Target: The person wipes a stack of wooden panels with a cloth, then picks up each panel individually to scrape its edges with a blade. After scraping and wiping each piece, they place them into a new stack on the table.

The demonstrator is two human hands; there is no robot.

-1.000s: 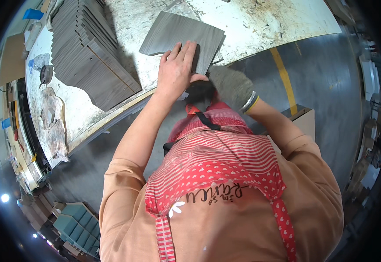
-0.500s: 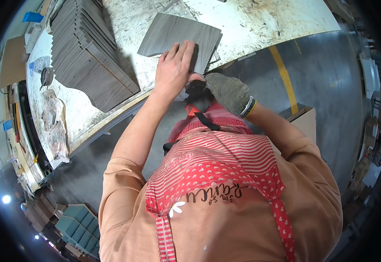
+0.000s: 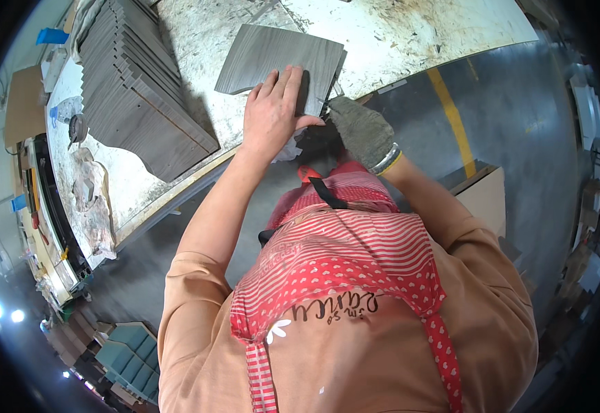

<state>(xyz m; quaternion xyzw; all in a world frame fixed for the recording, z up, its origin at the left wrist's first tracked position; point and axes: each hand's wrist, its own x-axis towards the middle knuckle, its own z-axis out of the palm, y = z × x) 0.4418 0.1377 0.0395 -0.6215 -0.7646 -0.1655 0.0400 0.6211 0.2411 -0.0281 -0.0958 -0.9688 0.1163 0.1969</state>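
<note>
A grey wood-grain panel [image 3: 282,51] with a curved notch in its near edge lies on the worktable, its near right corner at the table's edge. Bare and flat, my left hand [image 3: 272,113] presses on it, fingers stretched out and thumb pointing right along the near edge. My right hand [image 3: 363,131], in a dark grey work glove, is curled at the panel's right edge. Something small and dark shows at its fingertips, too little to name. To the left, a leaning stack of similar grey panels [image 3: 155,124] stands on the table.
The pale, stained worktable [image 3: 410,41] has scraps on it. A tape roll [image 3: 77,129] and a crumpled, stained wrapping [image 3: 92,199] lie at its left end. A cardboard sheet [image 3: 484,199] stands to my right. A yellow line [image 3: 451,124] crosses the floor.
My right hand has slid a little away from me along the panel's right edge. The left hand stays flat on the panel, in nearly the same spot.
</note>
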